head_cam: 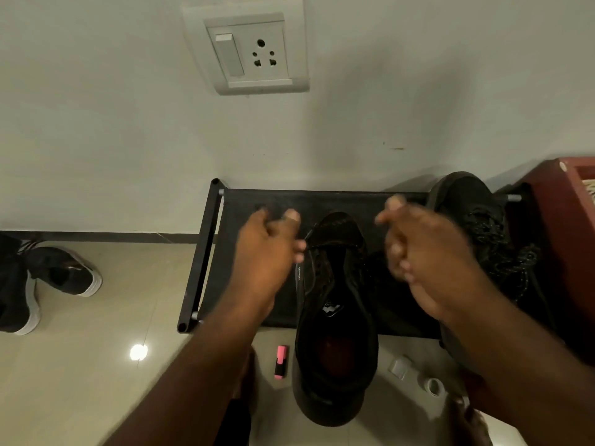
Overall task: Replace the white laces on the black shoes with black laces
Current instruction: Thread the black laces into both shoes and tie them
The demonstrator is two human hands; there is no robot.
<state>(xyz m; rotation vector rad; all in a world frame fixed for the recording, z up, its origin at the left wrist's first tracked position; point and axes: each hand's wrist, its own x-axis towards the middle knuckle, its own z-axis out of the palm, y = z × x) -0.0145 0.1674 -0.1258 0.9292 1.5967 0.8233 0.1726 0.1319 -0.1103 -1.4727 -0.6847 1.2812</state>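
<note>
A black shoe (335, 317) lies on a black rack (206, 252), its toe toward the wall and its heel over the rack's front edge. Dark lacing crosses its tongue. My left hand (267, 252) hovers at the shoe's left side with curled fingers; a thin dark lace (306, 239) seems to run from the eyelets into its fingertips. My right hand (428, 259) is blurred at the shoe's right side, fingers bent; nothing visible shows in it. A second black shoe (476, 220) with speckled black laces stands at the rack's right end.
A pink highlighter (280, 362) and two small white objects (399, 366) lie on the tiled floor before the rack. Black-and-white sneakers (64, 272) sit on the floor at left. A dark red box (573, 220) borders the rack's right. A wall socket (254, 53) is above.
</note>
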